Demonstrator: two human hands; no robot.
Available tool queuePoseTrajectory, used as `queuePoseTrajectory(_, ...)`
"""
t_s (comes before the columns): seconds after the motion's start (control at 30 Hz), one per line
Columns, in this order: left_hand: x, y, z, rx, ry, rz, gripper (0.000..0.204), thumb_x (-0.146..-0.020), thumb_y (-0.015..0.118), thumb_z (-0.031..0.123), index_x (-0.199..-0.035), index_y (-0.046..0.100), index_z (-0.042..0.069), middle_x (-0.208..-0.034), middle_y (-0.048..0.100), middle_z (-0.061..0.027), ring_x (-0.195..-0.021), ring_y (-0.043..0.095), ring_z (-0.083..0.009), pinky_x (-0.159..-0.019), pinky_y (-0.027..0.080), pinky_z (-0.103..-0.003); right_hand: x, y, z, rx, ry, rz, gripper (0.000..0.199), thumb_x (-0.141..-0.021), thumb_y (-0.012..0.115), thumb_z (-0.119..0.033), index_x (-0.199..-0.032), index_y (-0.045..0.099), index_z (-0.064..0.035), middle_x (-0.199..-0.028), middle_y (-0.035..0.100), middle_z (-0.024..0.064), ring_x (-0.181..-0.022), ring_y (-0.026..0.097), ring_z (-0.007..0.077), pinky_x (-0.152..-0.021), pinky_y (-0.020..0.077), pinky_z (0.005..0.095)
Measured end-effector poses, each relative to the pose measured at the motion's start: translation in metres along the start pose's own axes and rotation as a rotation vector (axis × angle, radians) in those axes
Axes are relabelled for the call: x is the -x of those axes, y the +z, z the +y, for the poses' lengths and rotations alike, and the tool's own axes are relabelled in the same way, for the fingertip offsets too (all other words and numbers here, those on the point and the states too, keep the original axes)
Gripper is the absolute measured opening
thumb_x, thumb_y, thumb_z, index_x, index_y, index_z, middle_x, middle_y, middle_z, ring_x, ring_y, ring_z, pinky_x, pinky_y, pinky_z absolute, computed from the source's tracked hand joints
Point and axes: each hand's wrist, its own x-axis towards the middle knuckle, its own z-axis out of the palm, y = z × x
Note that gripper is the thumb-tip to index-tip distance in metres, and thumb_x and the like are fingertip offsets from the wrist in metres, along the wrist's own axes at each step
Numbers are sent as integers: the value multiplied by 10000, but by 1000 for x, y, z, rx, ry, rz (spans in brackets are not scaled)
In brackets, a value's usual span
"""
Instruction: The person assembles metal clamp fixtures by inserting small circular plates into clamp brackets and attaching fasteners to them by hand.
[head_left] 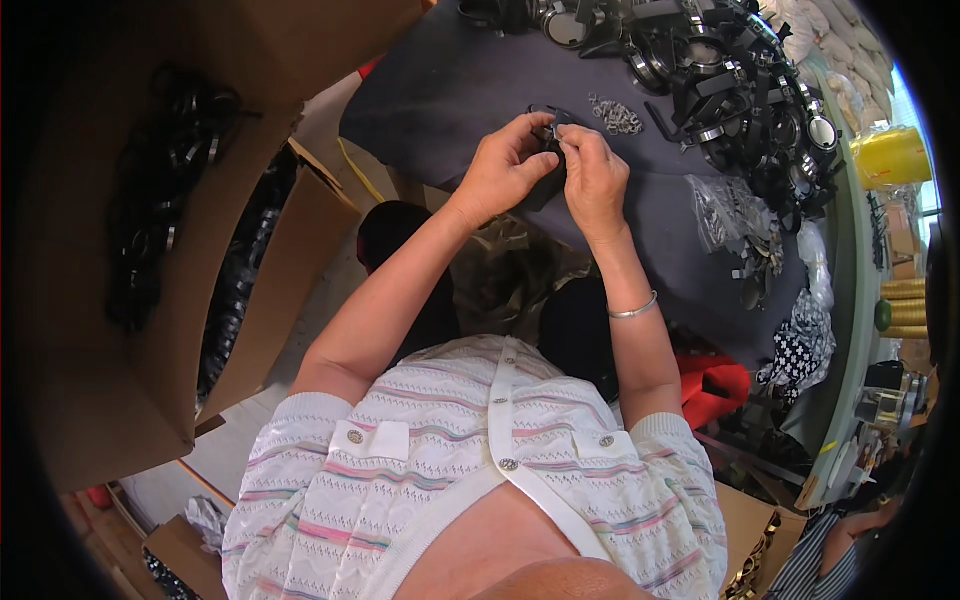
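Both my hands meet over the near side of a dark cloth-covered table (440,130). My left hand (508,168) is closed, thumb and fingers gripping a black strap (545,110) that partly shows between the hands. My right hand (594,180) pinches at the same strap, where a small shiny bit of metal shows; its exact shape is hidden by the fingertips. Just right of my fingers lies a little heap of small silver metal pieces (616,116). Beyond it, a large pile of black straps with round metal buckles (705,60) covers the far right of the table.
A clear plastic bag (722,212) lies by flat metal parts (760,262) at the table's right. Cardboard boxes (275,290) with black coiled straps stand at left. A red thing (712,388) is below the table edge. Another person's arm (860,525) shows at lower right.
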Motion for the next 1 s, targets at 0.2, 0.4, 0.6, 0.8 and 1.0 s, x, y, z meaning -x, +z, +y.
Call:
queuePoseTrajectory(0.2,2,2,8,25,-11,73,481,-771,636,15,-1213,447,3,-817,603,-71,-715,543,-87,-650,457,-235,-12,-10,0,99,-20,-136,133,-768,587,13,-869,521,-42,-846,630,92,-701,633,283,-560,507,345)
queuePoseTrajectory(0.4,3,3,9,15,3,25,505,-818,606,-4,-1271,383,5,-847,543,-14,-745,499,-63,-676,430,-215,2,-7,-2,168,-40,-104,109,-774,566,-3,-864,528,-51,-835,627,83,-675,630,275,-551,506,342)
queuePoseTrajectory(0.6,0,2,2,7,23,45,378,-779,627,23,-1137,509,-5,-808,613,-70,-714,542,-80,-666,455,-234,-1,-6,-4,249,-116,-143,127,-758,572,-14,-873,531,-48,-851,625,85,-691,639,258,-563,518,322)
queuePoseTrajectory(0.8,-1,8,-3,-49,12,139,267,-793,611,52,-1047,554,-6,-757,605,-51,-656,523,-68,-614,443,-229,-3,-8,-7,322,-215,-161,118,-768,571,-28,-870,511,-30,-856,604,98,-703,636,232,-568,515,317)
queuePoseTrajectory(1.0,1,5,8,-118,-113,55,251,-859,568,49,-1100,529,-8,-893,602,-24,-813,544,-72,-732,443,-218,-6,-8,-11,362,-209,-178,115,-768,570,-33,-864,505,-32,-820,579,86,-677,625,227,-561,509,310)
